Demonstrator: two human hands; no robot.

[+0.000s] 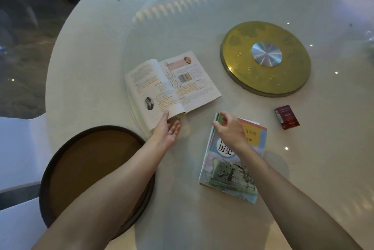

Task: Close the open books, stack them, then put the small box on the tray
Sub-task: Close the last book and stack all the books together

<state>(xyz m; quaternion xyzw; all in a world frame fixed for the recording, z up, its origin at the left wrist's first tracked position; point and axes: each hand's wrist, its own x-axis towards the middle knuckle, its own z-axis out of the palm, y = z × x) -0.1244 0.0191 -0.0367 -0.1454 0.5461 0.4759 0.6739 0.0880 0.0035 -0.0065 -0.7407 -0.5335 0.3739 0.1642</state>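
The round brown tray [97, 170] sits nearest, under the left forearm. Beyond it, the left hand [167, 130] lies open, palm up, thumb touching the near edge of the open book [172, 85]. The right hand [229, 130] pinches the far corner of the closed book [228, 178]. The small red box [286, 117] rests on the surface [303, 168], right of both books, near the gold disc [265, 58].

Round white table [101, 47], dark floor [20, 57].
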